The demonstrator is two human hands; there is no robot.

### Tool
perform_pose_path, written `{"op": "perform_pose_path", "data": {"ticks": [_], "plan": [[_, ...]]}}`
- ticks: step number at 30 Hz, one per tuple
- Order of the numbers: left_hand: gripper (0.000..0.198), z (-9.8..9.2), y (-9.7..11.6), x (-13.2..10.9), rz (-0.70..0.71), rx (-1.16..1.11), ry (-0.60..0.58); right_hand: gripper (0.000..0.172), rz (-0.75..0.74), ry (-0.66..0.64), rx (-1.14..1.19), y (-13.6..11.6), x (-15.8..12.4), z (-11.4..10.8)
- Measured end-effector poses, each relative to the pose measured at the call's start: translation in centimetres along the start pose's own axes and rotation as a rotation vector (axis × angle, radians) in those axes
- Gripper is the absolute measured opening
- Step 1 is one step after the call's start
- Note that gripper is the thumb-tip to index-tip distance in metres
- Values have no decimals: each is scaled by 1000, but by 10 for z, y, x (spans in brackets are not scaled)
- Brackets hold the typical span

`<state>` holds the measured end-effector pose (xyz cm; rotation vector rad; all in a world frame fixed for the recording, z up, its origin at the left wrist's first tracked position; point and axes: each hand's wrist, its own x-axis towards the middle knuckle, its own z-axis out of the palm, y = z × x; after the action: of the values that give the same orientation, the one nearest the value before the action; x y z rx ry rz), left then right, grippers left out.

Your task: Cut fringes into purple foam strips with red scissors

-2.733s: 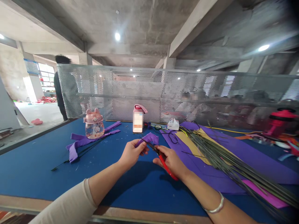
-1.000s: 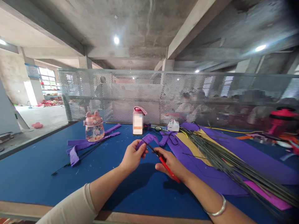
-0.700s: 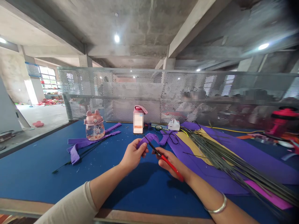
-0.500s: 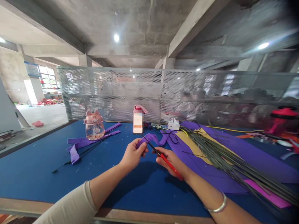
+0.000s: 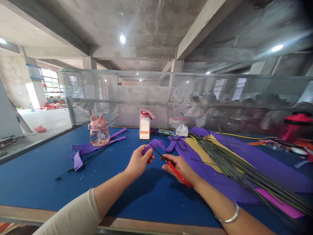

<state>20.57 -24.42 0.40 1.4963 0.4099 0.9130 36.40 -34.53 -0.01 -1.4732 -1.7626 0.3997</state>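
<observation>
Over the blue tabletop, my left hand point(image 5: 140, 160) pinches the near end of a purple strip point(image 5: 158, 143) between thumb and fingers. The strip curls away to the right toward a larger purple sheet. In my right hand point(image 5: 179, 168) is a pair of scissors point(image 5: 178, 173) with red handles and dark blades. The blades point up and left and lie against the strip beside my left fingertips. Whether the blades are parted I cannot tell. Farther left, more purple strips point(image 5: 77, 157) with a fringed edge lie around a clear bottle point(image 5: 99, 132) with a pink lid.
A lit phone point(image 5: 144, 128) leans upright against a pink bottle. Dark green stems point(image 5: 227, 160) lie in a bundle across purple sheets point(image 5: 271, 169) and a tan one on the right. A perforated metal screen point(image 5: 141, 94) closes off the back; blurred people sit behind it.
Both hands keep nearly the same place, with the right hand and scissors shifted very slightly. The strip and everything on the table stay put.
</observation>
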Motion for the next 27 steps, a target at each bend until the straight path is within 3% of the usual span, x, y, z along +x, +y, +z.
{"op": "perform_pose_path", "data": {"ticks": [11,21,27], "plan": [[36,-5,-6,4,-30,34,-36,44,37,21,-55,-3,0,-4],[36,-4,2,3,-7,37,78,66,-49,-97,16,1,-5,-5],[38,-3,-1,0,15,114,14,65,-51,-80,89,0,-5,-3]]}}
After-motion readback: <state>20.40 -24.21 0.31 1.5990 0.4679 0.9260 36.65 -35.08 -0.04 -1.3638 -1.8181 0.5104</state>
